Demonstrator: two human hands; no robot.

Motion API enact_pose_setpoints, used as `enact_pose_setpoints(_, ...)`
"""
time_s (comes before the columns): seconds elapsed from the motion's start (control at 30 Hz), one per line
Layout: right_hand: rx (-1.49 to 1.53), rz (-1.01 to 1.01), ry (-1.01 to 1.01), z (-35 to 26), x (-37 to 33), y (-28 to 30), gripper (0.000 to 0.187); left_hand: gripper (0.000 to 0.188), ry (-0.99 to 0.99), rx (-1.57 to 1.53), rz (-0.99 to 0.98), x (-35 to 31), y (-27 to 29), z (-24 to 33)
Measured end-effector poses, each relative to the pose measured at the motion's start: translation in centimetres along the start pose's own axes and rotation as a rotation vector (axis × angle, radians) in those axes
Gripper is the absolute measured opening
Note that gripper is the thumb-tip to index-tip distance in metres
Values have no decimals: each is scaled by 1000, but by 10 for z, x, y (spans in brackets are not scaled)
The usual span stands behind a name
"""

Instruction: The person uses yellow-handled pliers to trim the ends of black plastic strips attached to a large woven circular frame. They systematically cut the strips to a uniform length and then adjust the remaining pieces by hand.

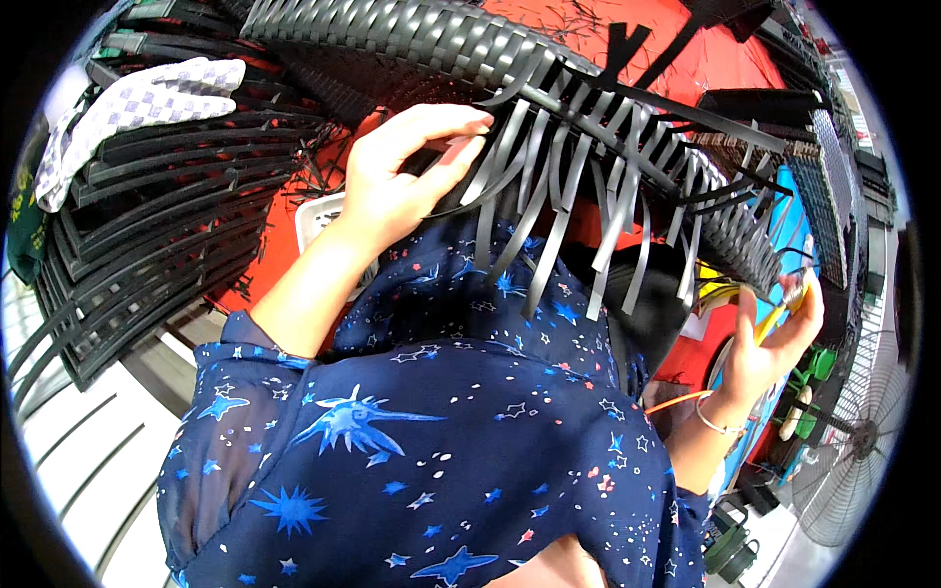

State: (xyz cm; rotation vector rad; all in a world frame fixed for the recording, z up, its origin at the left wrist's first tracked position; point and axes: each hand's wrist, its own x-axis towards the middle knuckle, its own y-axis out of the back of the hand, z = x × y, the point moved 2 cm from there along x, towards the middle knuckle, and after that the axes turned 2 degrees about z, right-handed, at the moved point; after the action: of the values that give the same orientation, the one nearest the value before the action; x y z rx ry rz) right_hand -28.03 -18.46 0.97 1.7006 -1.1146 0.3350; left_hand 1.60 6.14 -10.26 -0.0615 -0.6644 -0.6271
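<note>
We see the black weave (421, 41) arching across the top of the view and down toward the right, over a red surface (260, 269), with a row of loose strips (554, 250) hanging from its near edge toward our dark blue, star-printed top (451, 412). Our left hand (392, 176) is at the left end of that row, half open, thumb and forefinger bent toward each other beside the strips; we cannot tell whether they pinch one. Our right hand (763, 361) is near the weave's lower right end, partly curled, thumb apart from the fingers, with a slim yellow thing (772, 321) along the inside of the fingers; how firmly it is gripped we cannot tell. Left of our left hand lie stacked black slats (186, 186) with a checked glove (147, 96) on top, and a white tray (312, 218) shows behind our left forearm. A fan (863, 441) stands at the far right.
</note>
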Motion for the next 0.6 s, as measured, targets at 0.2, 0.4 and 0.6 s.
enact_pose_setpoints(0.2, 145, -136, -50, -12, -13, 2, 74, 20, -115, 97, -6, 2, -5, 3)
enact_pose_setpoints(0.4, 247, -338, -10, -74, 15, -21, 74, 24, -238, 298, -42, -6, -8, -10)
enact_pose_setpoints(0.6, 166, -431, 145, -110, 45, -60, 73, 25, -211, 235, -26, -5, -5, -5)
